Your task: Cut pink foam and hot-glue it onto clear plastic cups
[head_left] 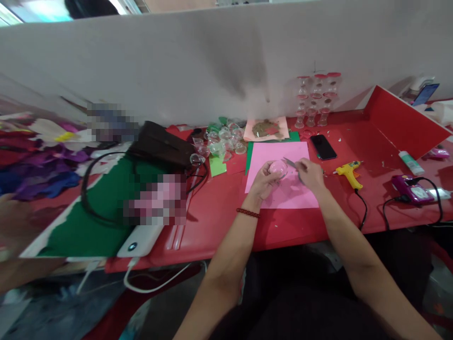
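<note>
My left hand [264,180] is closed around a small clear plastic cup [278,169], its round rim turned up toward me. Close on its right, my right hand [309,174] grips a tool with a pointed metal blade [289,162]. The blade points left toward the cup; whether it touches the cup I cannot tell, and the handle is hidden in my fingers. Both hands are over a pink sheet [300,200] lying on the red table [212,231]. Further back is a pile of clear plastic cups [224,139].
Three stacks of joined cups [312,101] stand by the white partition [159,61]. To the right are a black phone [323,147], a yellow glue gun [350,174] and a purple device [412,190] with cords. A dark bag [163,144] and another person's blurred hand [17,231] are left.
</note>
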The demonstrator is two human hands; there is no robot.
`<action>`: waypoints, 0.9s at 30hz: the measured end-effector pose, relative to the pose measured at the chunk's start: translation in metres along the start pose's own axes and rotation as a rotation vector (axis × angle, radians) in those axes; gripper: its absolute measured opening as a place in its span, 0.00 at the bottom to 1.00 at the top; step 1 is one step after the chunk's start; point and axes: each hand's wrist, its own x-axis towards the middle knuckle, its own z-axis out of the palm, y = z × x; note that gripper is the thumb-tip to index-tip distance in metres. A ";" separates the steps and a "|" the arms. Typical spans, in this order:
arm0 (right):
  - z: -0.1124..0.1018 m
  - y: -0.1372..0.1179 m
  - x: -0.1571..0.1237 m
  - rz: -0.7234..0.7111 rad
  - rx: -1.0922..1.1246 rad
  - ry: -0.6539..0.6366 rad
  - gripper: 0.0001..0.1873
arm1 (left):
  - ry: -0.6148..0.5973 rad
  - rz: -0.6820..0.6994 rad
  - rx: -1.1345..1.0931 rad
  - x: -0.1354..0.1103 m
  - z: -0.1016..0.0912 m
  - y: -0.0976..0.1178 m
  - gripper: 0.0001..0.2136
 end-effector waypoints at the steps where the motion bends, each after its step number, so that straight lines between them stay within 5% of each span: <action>1: -0.008 0.006 0.003 0.016 -0.161 0.030 0.05 | -0.003 -0.002 -0.011 0.000 -0.001 0.001 0.23; 4: -0.026 0.021 0.008 0.091 -0.430 -0.061 0.14 | -0.027 -0.014 -0.064 -0.001 -0.003 0.004 0.22; 11: -0.030 0.022 0.009 0.105 -0.493 -0.276 0.21 | 0.044 0.019 -0.089 0.000 -0.011 0.010 0.20; 18: -0.027 0.011 0.004 0.062 -0.572 -0.262 0.23 | 0.068 0.004 -0.101 0.001 -0.011 0.010 0.18; 27: -0.028 0.028 0.010 0.197 0.214 -0.170 0.34 | 0.125 0.021 -0.172 0.002 -0.014 0.014 0.17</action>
